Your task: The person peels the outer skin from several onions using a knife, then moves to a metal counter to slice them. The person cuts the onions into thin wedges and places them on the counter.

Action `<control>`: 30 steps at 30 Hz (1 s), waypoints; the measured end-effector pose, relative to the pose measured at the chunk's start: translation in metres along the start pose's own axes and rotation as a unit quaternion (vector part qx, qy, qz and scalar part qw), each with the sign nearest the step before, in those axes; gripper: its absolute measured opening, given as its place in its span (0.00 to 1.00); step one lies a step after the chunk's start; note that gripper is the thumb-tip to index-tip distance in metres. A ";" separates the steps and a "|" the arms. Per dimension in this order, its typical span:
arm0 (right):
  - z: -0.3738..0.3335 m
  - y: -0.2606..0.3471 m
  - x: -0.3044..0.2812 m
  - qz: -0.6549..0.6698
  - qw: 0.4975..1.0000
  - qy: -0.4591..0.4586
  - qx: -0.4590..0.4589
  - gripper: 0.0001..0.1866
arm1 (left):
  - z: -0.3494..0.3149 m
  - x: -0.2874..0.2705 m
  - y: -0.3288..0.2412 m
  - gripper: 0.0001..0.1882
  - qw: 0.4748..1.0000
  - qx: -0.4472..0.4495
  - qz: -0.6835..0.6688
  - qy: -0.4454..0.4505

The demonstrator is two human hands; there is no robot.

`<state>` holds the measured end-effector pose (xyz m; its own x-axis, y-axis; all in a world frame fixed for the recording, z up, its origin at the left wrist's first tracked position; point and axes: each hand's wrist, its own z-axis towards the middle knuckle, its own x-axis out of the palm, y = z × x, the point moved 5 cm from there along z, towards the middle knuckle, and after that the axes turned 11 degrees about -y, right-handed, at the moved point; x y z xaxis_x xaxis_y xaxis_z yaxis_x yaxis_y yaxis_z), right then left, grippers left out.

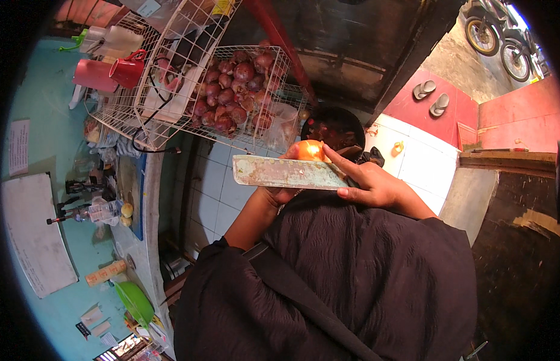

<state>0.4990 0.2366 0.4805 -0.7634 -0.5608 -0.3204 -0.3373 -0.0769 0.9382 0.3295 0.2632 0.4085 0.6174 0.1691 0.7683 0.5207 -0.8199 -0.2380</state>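
Note:
Held out before my dark clothing, a wide-bladed knife [286,172] lies crosswise, its blade stained and worn. My right hand [376,183] grips it at the blade's right end, with the handle mostly hidden. Behind the blade my left hand [281,195] is closed round a shiny orange onion [311,150]. Most of its fingers are covered by the blade. A finger of my right hand reaches to the onion's right side. Just beyond both hands stands a dark round bin [333,123] with reddish scraps in it.
A white wire rack [165,114] at the upper left holds a heap of red onions [232,90]. Red mugs [128,69] hang beside it. At left runs a counter [144,240] with a green bowl [134,302]. Sandals [439,104] lie on a red step; motorcycles [513,54] stand outside.

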 end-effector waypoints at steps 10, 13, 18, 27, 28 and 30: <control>0.005 -0.014 0.006 0.022 0.997 -0.054 -0.059 0.43 | -0.015 -0.005 0.001 0.25 0.986 0.081 0.147 0.007; 0.006 -0.012 0.004 0.038 0.999 -0.010 0.007 0.43 | -0.008 -0.007 0.003 0.27 0.981 0.083 0.176 -0.025; -0.005 -0.001 0.005 0.019 1.000 0.012 0.016 0.44 | -0.005 -0.003 0.007 0.28 0.995 -0.062 0.056 -0.049; 0.002 -0.006 0.003 0.010 1.000 -0.024 -0.009 0.42 | -0.009 -0.013 -0.001 0.27 0.994 -0.054 0.089 -0.034; 0.004 -0.012 0.005 0.021 0.999 -0.042 -0.027 0.41 | -0.010 -0.011 -0.002 0.27 0.991 -0.029 0.117 -0.049; 0.006 -0.015 0.005 0.032 0.997 -0.057 -0.037 0.39 | -0.016 -0.005 -0.006 0.28 0.982 0.025 0.170 -0.081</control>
<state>0.4973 0.2397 0.4642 -0.8407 -0.4701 -0.2689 -0.2479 -0.1073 0.9628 0.3140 0.2584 0.4151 0.8445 -0.0218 0.5352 0.2933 -0.8173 -0.4961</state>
